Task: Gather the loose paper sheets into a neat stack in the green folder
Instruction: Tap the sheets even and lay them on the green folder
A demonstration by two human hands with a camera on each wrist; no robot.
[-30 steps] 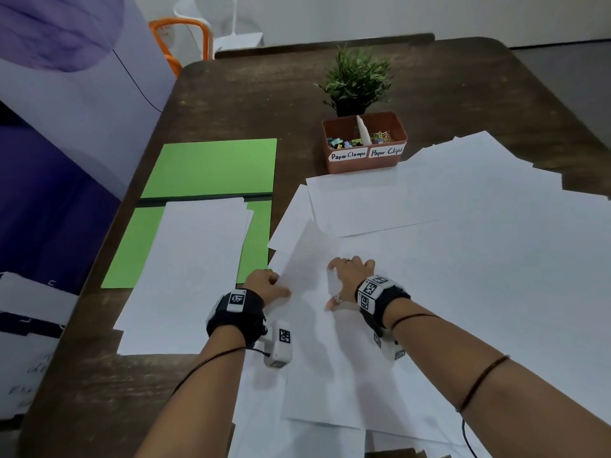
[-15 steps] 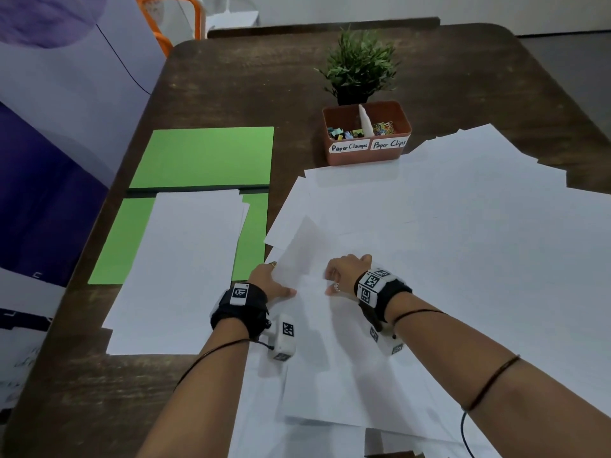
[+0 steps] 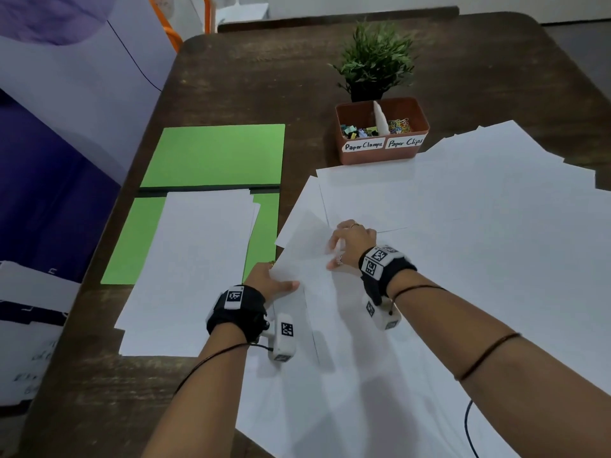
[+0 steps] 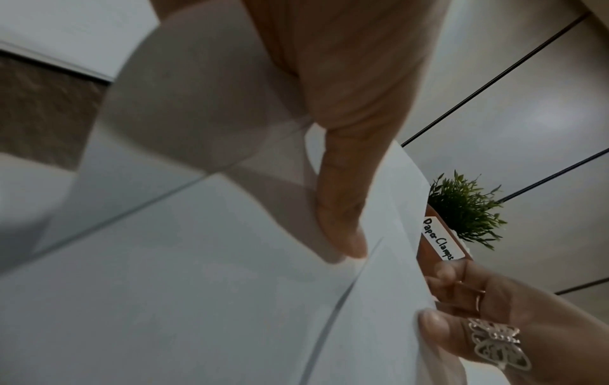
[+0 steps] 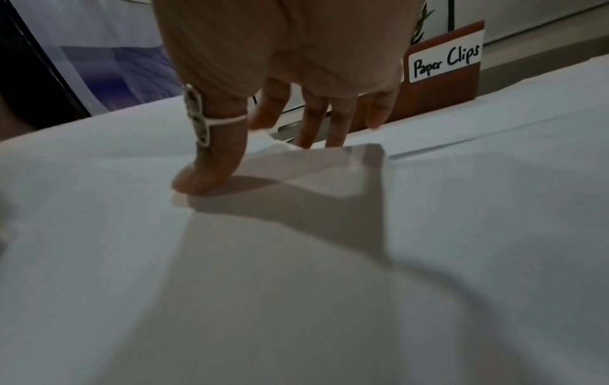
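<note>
The green folder (image 3: 211, 153) lies open at the table's left, with a stack of white sheets (image 3: 191, 269) on its near half. Loose paper sheets (image 3: 479, 246) cover the table's right side in an overlapping spread. Both hands hold one top sheet (image 3: 305, 256) at the spread's left edge. My left hand (image 3: 281, 280) pinches its near-left edge, thumb (image 4: 339, 208) on top and fingers hidden under the paper. My right hand (image 3: 334, 246) pinches a raised fold of the same sheet (image 5: 313, 166), the ringed thumb (image 5: 211, 169) in front and fingers (image 5: 313, 125) behind.
A terracotta tray (image 3: 383, 153) labelled Paper Clamps and Paper Clips stands behind the spread, with a small potted plant (image 3: 373, 61) behind it. A purple and white banner (image 3: 59, 127) runs along the table's left edge. Bare dark wood (image 3: 99, 391) shows at the near left.
The sheet's left part has lifted and buckled between the hands. My right hand moved slightly away from me and my left thumb slid further onto the paper.
</note>
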